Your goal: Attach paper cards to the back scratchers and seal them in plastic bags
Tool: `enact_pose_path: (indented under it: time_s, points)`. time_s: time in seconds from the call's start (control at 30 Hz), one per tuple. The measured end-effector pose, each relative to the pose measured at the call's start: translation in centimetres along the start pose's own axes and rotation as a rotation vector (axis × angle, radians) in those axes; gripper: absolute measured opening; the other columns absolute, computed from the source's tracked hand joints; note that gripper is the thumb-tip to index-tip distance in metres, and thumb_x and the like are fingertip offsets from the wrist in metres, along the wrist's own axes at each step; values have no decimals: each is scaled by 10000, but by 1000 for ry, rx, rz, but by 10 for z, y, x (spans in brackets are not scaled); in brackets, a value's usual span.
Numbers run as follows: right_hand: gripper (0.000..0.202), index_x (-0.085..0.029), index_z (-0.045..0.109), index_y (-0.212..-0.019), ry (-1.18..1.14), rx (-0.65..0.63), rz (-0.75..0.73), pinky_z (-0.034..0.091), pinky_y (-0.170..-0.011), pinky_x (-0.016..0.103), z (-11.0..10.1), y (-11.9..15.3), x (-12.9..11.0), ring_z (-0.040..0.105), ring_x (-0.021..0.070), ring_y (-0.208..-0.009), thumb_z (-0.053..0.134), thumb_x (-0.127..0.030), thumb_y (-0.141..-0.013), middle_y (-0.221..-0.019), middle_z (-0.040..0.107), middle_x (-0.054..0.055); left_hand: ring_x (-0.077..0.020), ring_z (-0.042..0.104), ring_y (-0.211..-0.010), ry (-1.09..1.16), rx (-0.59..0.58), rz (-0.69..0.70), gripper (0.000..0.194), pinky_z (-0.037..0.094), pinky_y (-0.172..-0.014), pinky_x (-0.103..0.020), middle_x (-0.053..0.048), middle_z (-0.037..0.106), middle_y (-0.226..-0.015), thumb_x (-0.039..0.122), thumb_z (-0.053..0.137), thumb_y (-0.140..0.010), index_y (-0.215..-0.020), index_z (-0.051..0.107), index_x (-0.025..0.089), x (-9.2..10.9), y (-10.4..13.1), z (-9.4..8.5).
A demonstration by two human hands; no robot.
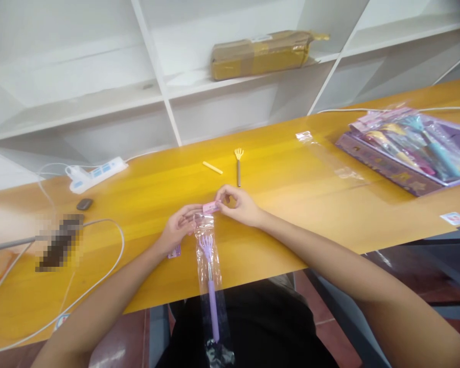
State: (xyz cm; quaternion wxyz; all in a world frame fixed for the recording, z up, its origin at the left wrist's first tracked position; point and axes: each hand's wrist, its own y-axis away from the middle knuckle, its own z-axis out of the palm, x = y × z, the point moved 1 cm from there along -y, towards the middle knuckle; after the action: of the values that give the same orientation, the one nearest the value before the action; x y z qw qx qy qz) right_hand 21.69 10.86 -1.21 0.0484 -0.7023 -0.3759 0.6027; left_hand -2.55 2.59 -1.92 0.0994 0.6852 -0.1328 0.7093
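Here the left hand (178, 228) and the right hand (237, 204) both pinch the top of a clear bag (209, 266) with a purple back scratcher (210, 286) inside, over the yellow table (291, 204).

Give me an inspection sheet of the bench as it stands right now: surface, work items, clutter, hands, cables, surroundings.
Surface: yellow wooden table, glossy.
Work items: purple back scratcher in a clear bag, hanging over the near edge; pink label at the bag's top.
Clutter: loose yellow back scratcher, yellow stick, empty clear bag, box of packed scratchers, small card, dark oval object.
Hands: left hand holds the bag's top; right hand pinches the pink label.
Cables: power strip with white cable looping across the table's left.
Surroundings: white shelves holding a brown parcel.
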Motion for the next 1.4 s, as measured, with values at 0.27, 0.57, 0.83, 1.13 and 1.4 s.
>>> enact_pose_path:
  time_s: [0.27, 0.57, 0.83, 1.13, 1.4]
  points:
    - [329, -173, 532, -1028, -378, -78, 209, 572, -732, 278, 10, 2, 12, 686, 130, -771, 754, -399, -938, -849, 676, 22, -357, 685, -1273, 246, 18, -39, 568, 528, -1062, -485, -195, 720, -1366, 367, 819, -864, -1368, 662, 157, -1, -4, 2]
    - [167, -155, 686, -1095, 36, -135, 71, 523, -713, 249, 7, 3, 7, 637, 113, -794, 689, -279, -983, -950, 697, 47, -322, 696, -1231, 283, -1, -16, 569, 522, -1058, -448, -162, 737, -1320, 339, 810, -839, -1366, 677, 170, -6, -5, 1]
    - [152, -171, 749, -1065, 96, -223, -63, 501, -710, 249, 4, 4, 1, 588, 119, -785, 627, -249, -1018, -943, 615, 46, -318, 683, -1225, 234, -55, -37, 587, 535, -1008, -416, -163, 704, -1387, 372, 789, -852, -1394, 668, 182, 0, -5, 4]
    - [214, -195, 784, -1123, 144, -318, -111, 496, -756, 267, 1, 5, -5, 565, 132, -816, 597, -210, -1020, -958, 556, 52, -317, 658, -1294, 243, -102, -21, 560, 503, -1085, -427, -143, 687, -1434, 370, 780, -885, -1411, 663, 218, -1, -4, 5]
    - [267, -201, 632, -1292, 170, -180, -50, 542, -736, 285, 3, 6, 1, 604, 133, -844, 592, -294, -1045, -1151, 588, 81, -361, 630, -1330, 191, -78, -26, 591, 508, -1096, -485, -139, 654, -1483, 416, 800, -863, -1400, 638, 228, 4, -3, 6]
